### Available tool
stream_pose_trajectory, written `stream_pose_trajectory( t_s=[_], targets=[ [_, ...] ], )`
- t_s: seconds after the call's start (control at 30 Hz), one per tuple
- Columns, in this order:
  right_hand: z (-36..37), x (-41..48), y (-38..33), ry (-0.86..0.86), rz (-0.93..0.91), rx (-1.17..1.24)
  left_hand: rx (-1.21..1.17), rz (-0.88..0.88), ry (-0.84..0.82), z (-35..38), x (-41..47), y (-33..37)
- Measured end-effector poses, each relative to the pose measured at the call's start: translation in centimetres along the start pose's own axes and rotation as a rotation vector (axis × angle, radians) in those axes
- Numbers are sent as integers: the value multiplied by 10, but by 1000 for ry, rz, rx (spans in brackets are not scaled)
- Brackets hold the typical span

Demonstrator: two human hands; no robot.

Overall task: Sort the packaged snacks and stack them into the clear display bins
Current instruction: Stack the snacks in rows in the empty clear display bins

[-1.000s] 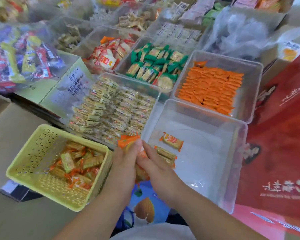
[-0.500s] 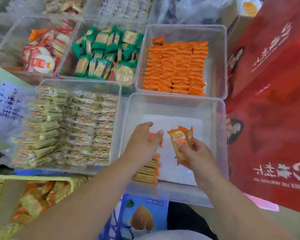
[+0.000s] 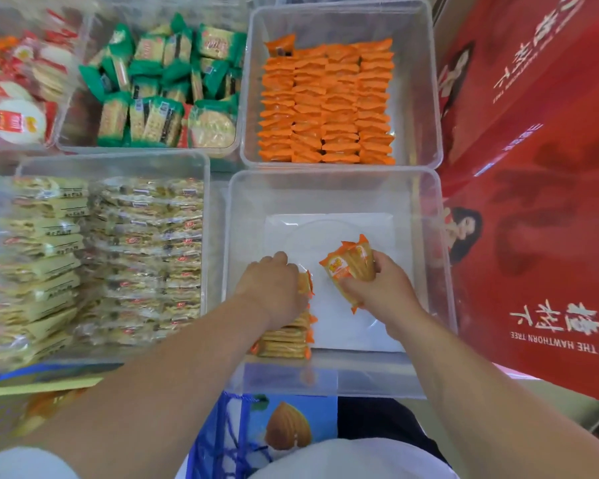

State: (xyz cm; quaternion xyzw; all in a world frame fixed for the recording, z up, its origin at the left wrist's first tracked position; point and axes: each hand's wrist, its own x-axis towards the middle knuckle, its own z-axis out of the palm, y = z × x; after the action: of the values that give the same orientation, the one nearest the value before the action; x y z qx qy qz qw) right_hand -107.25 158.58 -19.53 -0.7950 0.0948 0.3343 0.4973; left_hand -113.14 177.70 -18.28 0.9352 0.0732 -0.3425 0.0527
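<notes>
Clear bin [image 3: 325, 191]: right hand [image 3: 382, 288] grip holds glossy orange packets [image 3: 351, 262]; left hand [image 3: 272, 288] atop packet row [image 3: 284, 342], grip unclear

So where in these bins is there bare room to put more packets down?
The near bin is bare beyond the left hand and right hand with packets, and right of the stack. The orange bin has a bare strip along its right wall. The green bin and pale bin are crowded.
</notes>
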Motion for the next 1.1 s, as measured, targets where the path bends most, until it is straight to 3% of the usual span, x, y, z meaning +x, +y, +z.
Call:
stream_pose_trajectory(
  t_s=[0.2,0.4,0.57,0.73,0.9,1.1],
  targets=[
    [25,27,-22,-1,-285,-422,82,72,-13,5,-35,3],
    [70,38,-39,-205,-530,-783,61,106,-9,17,-61,5],
    [75,40,-37,-205,-533,-1117,148,59,-65,17,-71,12],
    [70,41,-32,-350,-434,-990,105,59,172,1,-88,8],
    [71,35,-28,-305,-354,-899,-161,-81,556,3,-123,-7],
    [80,26,-31,-295,-285,-791,-479,-269,624,29,-148,-8]
  ],
)
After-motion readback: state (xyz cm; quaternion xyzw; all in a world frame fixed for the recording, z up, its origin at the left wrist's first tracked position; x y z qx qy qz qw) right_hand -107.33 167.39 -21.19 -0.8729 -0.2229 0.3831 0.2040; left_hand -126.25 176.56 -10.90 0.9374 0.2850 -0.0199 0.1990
